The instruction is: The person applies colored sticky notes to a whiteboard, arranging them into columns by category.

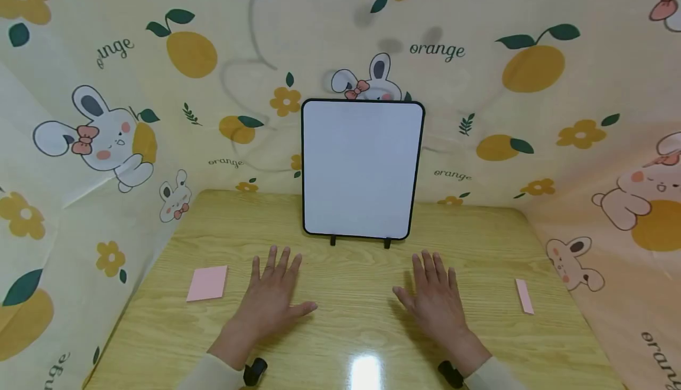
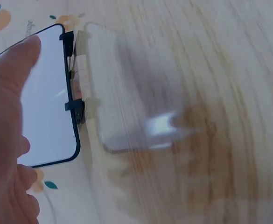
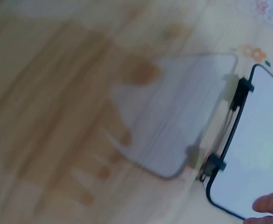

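Both hands hold nothing. In the head view my left hand (image 1: 271, 298) is over the left half of the wooden table, palm down, fingers spread and thumb pointing right. To its left lies a square pink pad of sticky notes (image 1: 207, 283). My right hand (image 1: 436, 301) is palm down on the other side, fingers straight, thumb out to the left. A narrow pink strip (image 1: 524, 296) lies further right. Between and beyond the hands stands a white board (image 1: 363, 168) with a black rim, upright on two small black feet; both wrist views show it past the fingers.
The wooden table (image 1: 351, 283) meets a cloth backdrop (image 1: 330, 35) printed with rabbits and oranges at the back and both sides. A black wrist camera (image 1: 256, 371) sits at the left sleeve, another (image 1: 451, 373) at the right. Light glares off the front of the table.
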{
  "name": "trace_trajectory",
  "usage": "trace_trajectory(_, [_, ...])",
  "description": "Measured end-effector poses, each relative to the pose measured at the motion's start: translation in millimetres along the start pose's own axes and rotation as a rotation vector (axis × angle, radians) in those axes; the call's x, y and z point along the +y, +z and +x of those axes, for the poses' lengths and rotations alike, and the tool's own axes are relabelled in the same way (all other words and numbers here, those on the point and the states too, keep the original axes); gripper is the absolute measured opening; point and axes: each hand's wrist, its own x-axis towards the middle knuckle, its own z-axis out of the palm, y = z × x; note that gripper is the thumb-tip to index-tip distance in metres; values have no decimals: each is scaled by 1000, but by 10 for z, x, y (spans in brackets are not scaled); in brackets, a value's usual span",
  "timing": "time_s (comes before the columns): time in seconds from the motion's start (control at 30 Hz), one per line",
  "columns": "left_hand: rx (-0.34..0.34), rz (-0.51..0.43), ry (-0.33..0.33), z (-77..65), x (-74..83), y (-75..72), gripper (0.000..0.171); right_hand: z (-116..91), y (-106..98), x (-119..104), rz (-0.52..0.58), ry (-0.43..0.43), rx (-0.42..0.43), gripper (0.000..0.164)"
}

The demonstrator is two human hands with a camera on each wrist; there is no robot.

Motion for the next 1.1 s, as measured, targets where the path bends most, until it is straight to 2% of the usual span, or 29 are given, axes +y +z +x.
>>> trace_trajectory(0.23, [110,-43,-41,-126,-193,-29,89,80,90,-273,28,-143,188,70])
trace_trajectory(0.4, [145,-63,-97,-233,-352,-117,83,132,151,-508,44,-215,227,68])
trace_trajectory(0.57, [143,-80,-164,-366,-559,-150,83,162,209,-769,40,-256,181,66])
trace_trajectory(0.77, [134,-100,-230,-524,-813,-97,87,189,299,-1062,-20,-310,90,65])
trace_trajectory(0.97, [126,-136,-267,-576,-977,-62,89,206,366,-1322,-47,-363,-32,63])
trace_trajectory(1.1, [84,-173,-310,-575,-1055,-29,93,209,416,-1479,-66,-420,-99,61])
